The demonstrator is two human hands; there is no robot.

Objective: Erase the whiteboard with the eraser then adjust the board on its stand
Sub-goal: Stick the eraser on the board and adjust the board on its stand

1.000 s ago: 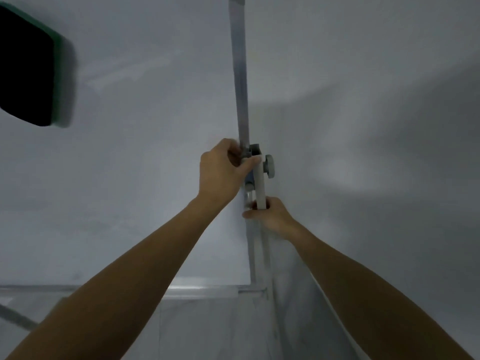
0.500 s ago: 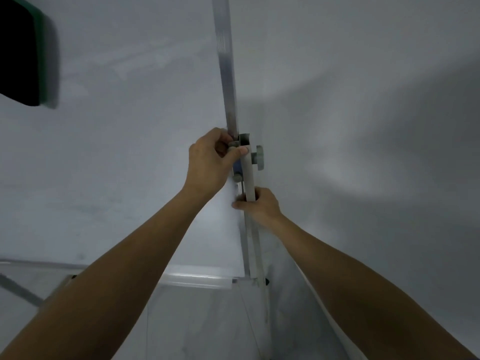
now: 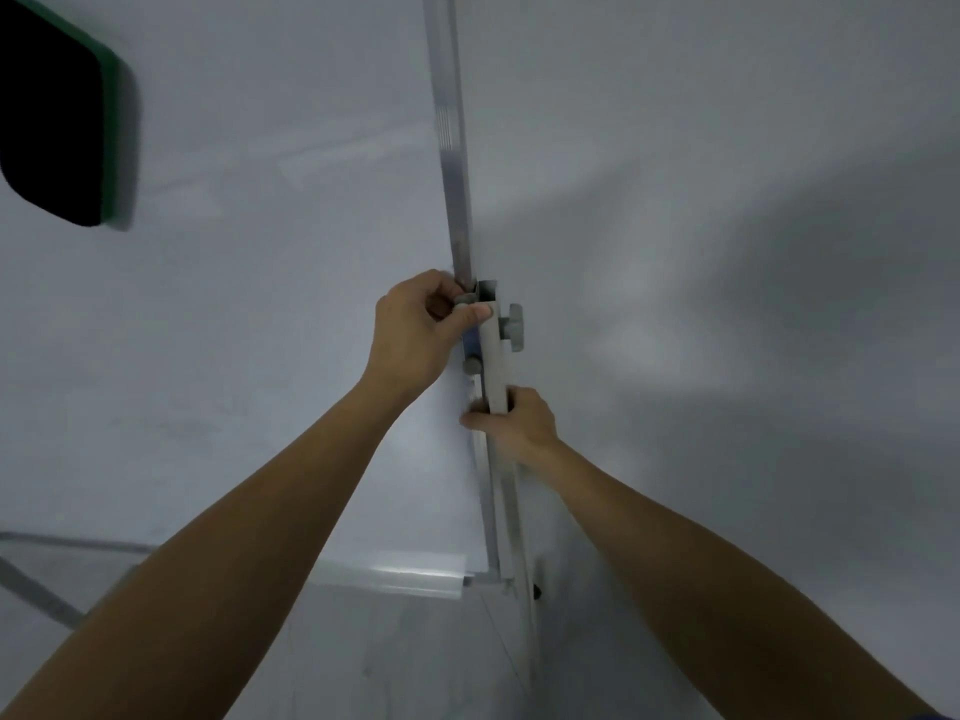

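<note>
The whiteboard [image 3: 234, 356] fills the left of the view, wiped blank, its metal right edge [image 3: 449, 122] running up the middle. A black eraser with a green back [image 3: 57, 127] sticks to the board at the upper left. The grey stand post [image 3: 493, 356] stands along the board's right edge, with a grey knob [image 3: 514, 327] on its right side and a smaller knob [image 3: 471, 365] on its left. My left hand [image 3: 415, 335] pinches a small grey clamp knob at the top of the post. My right hand [image 3: 514, 423] grips the post just below.
A pale wall [image 3: 727, 252] lies to the right of the post. The board's bottom tray [image 3: 410, 576] runs along its lower edge, and a stand leg [image 3: 36, 589] shows at the lower left over a pale floor [image 3: 389, 657].
Both hands keep their hold on the clamp knob and the post. The view has shifted slightly, so the eraser sits further into frame than half a second ago.
</note>
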